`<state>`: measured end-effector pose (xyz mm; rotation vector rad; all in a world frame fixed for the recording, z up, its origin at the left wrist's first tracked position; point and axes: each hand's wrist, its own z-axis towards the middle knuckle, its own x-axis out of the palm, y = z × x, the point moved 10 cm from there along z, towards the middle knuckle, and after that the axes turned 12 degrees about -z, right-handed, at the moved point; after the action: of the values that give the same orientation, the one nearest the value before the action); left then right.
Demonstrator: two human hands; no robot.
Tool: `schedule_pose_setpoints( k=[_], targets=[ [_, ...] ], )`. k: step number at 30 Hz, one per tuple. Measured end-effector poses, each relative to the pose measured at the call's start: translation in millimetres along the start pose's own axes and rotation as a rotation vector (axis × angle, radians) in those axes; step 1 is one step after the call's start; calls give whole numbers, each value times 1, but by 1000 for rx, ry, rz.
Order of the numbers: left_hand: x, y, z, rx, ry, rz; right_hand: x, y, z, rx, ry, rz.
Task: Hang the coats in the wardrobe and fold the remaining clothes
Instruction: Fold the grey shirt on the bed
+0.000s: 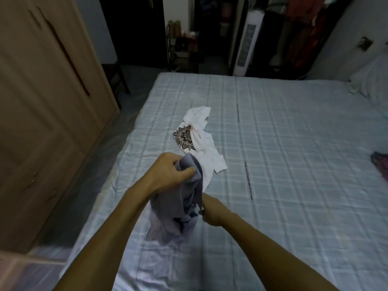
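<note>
Grey garment: bunched and held up over the near left part of the bed, with its lower folds trailing onto the sheet.

Left hand: clenched round the top of the garment, thumb pressed over the fabric.

Right hand: lower and to the right, fingers curled on the garment's right edge. This area is blurred and partly hidden by the cloth.

White shirt: crumpled on the bed just beyond the grey garment, towards the left edge, with a black circular print facing up. Its near end lies behind the held fabric.

Purple cloth: at the right edge of the bed, cut off by the frame and well apart from the shirt.

Pillow: at the far right corner of the bed.

Wardrobe: wooden, standing left of the bed with its doors closed, so its contents cannot be seen.

Closet: open, beyond the far edge of the bed. Dark and reddish clothes hang inside; individual items cannot be told apart.

Fan: a white tower standing upright just left of the closet.

Rack: in the dark doorway further left. It holds small items too dim to identify.
</note>
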<state>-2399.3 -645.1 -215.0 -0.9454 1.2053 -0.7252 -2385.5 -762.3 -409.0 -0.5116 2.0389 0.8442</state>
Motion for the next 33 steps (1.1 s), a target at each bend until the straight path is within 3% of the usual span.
schedule_pose_setpoints(
  k=[5, 10, 15, 19, 22, 28, 33],
  targets=[
    [-18, -17, -17, 49, 33, -22, -27, 56, 1, -43, -187, 184],
    [-53, -37, -27, 97, -42, 117, -45, 66, -9, -38, -197, 171],
    [-80, -29, -25, 128, -92, 371, -118, 11, -53, 164, -598, 277],
    [-58, -12, -19, 121, -10, 440, -169, -10, -88, 152, -771, 291],
    [-51, -9, -12, 104, -72, 465, -192, -24, -116, 214, -779, 305],
    [-42, -26, 3, 32, -286, 122, -232, -34, -165, 190, -884, 107],
    [-32, -74, 12, 147, -387, 110, -238, -68, -176, 144, -701, 110]
  ],
)
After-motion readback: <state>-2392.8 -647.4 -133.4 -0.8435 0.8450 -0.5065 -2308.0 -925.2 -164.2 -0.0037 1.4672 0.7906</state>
